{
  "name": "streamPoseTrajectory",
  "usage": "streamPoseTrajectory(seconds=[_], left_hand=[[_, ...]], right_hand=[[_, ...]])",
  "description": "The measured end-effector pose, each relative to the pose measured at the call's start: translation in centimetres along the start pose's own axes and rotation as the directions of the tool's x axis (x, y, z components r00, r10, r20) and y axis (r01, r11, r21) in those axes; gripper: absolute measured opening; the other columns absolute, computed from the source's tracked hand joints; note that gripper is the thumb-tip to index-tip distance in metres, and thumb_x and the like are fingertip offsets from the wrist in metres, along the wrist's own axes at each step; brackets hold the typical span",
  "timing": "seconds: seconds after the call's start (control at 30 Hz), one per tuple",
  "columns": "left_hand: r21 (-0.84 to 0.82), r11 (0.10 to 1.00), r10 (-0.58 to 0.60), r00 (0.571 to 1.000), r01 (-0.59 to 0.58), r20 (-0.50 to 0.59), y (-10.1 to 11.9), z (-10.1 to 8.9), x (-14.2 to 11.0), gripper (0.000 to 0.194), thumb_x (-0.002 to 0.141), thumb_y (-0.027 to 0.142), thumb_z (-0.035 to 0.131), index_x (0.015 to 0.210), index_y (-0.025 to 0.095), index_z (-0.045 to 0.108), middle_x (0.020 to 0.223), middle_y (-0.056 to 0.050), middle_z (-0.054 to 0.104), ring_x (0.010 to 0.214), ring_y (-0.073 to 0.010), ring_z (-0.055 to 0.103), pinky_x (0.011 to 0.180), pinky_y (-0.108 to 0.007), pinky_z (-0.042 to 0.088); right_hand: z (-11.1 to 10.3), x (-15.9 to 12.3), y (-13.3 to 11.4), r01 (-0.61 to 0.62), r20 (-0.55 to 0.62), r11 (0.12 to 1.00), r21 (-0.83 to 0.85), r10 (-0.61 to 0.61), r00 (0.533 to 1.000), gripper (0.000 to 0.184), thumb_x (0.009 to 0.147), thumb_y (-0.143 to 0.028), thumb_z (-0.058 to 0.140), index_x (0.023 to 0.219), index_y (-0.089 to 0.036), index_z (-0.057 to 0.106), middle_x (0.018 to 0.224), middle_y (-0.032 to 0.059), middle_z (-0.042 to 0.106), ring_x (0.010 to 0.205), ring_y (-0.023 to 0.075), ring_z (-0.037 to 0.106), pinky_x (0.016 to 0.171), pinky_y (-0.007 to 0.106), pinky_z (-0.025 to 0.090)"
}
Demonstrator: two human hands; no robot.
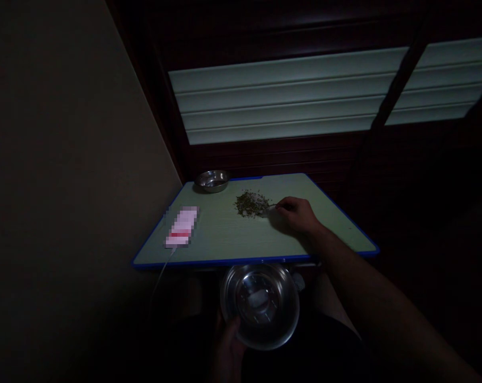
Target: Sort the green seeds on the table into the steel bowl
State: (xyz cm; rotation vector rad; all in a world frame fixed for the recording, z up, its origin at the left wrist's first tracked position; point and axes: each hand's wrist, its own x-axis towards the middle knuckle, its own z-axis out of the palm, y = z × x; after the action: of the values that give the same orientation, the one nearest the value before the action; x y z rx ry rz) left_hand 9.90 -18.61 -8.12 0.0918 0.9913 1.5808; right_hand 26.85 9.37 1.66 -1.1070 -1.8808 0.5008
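My left hand [230, 343] grips a shiny metal bowl [289, 306] by its lower left rim, thumb over the edge. The bowl is tilted toward me below the table's front edge, and a pale patch, perhaps a reflection, shows on its bottom. Over the table, my right hand [299, 213] pinches a thin utensil [269, 207], probably a spoon; its shape is hard to make out. Its tip meets the right side of a loose pile of small greenish-brown bits [249, 204], which lies on the tabletop.
A small metal dish [213, 182] stands at the back left corner of the pale green, blue-edged table [221, 239]. A blurred-out phone [182, 226] with a white cable [164, 271] lies at the left. A wall and dark slatted panels border the table.
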Motion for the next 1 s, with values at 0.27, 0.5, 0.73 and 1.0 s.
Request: streamPoseTrajectory(seconds=[0.27, 0.5, 0.73, 1.0], left_hand=[[-0.004, 1.0, 0.0, 1.0, 0.0, -0.023, 0.0, 0.1, 0.2, 0.078, 0.07, 0.029, 0.078, 0.142, 0.034, 0.049, 0.135, -0.006, 0.065, 0.125, -0.0325, 0.057, 0.106, -0.045, 0.045], [0.026, 1.0, 0.008, 1.0, -0.009, 0.013, 0.2, 0.3, -0.1, 0.071, 0.074, 0.031, 0.075, 0.141, 0.034, 0.05, 0.129, -0.005, 0.069, 0.122, -0.0295, 0.06, 0.104, -0.042, 0.045], [0.031, 0.999, 0.02, 1.0, -0.021, 0.007, -0.1, 0.2, 0.2, 0.068, 0.074, 0.032, 0.074, 0.139, 0.032, 0.053, 0.134, -0.008, 0.065, 0.127, -0.0326, 0.055, 0.105, -0.045, 0.044], [0.004, 1.0, 0.02, 1.0, -0.02, -0.021, -0.4, 0.0, 0.4, 0.074, 0.074, 0.032, 0.074, 0.143, 0.035, 0.047, 0.136, -0.005, 0.064, 0.126, -0.0317, 0.056, 0.107, -0.046, 0.043]], right_hand=[[-0.1, 0.1, 0.0, -0.038, -0.001, 0.997, -0.074, 0.038, 0.999, 0.013, 0.072, -0.02, 0.061, 0.075, -0.017, 0.074, 0.075, 0.0049, 0.074, 0.072, 0.0188, 0.065, 0.07, 0.029, 0.048], [-0.1, 0.0, -0.4, -0.044, 0.023, 0.998, -0.042, 0.045, 0.999, 0.013, 0.074, -0.02, 0.061, 0.075, -0.017, 0.073, 0.076, 0.0055, 0.074, 0.073, 0.0184, 0.065, 0.072, 0.029, 0.048], [0.0, -0.1, -0.6, -0.055, 0.046, 0.998, 0.007, 0.054, 0.997, 0.013, 0.073, -0.023, 0.061, 0.073, -0.016, 0.072, 0.072, 0.0047, 0.072, 0.07, 0.0181, 0.064, 0.069, 0.029, 0.048], [0.2, -0.3, -0.9, -0.08, 0.132, 0.99, 0.113, 0.064, 0.989, 0.019, 0.071, -0.032, 0.061, 0.071, -0.015, 0.07, 0.067, 0.0036, 0.068, 0.065, 0.0171, 0.06, 0.065, 0.029, 0.046]])
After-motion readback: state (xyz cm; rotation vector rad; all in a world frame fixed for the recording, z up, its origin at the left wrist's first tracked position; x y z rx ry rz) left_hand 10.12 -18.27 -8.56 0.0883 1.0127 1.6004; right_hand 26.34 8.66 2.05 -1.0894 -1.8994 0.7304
